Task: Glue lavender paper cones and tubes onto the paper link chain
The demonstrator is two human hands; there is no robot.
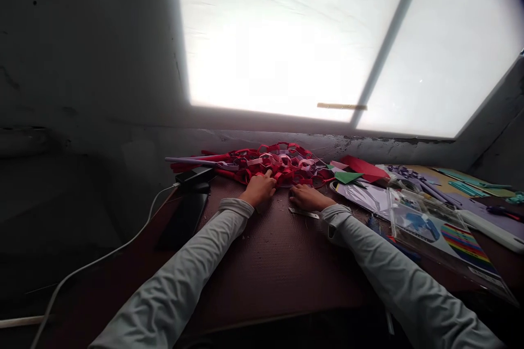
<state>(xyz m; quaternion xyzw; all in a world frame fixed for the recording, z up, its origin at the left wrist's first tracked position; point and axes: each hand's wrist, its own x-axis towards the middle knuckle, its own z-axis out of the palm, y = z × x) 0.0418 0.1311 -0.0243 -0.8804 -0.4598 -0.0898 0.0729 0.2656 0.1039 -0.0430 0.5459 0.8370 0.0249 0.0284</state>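
Observation:
A heap of red, pink and lilac paper chains (282,163) lies along the back of the brown table, near the wall. My left hand (258,191) is at its front edge, index finger stretched out and touching or almost touching the red links. The other fingers fold toward the tabletop. To the right, my right hand (306,198) rests low on the table just in front of the chains, with its fingers curled in. Whatever may be under those fingertips is hidden. A small metal strip (303,212) lies right beside this hand.
At left, a black phone (184,218) lies by a dark box with a white cable (135,234). On the right are green and red paper pieces (364,169), a clear plastic packet (442,234), a white stick-like tool (489,229) and teal strips (466,188). A bright window rises behind.

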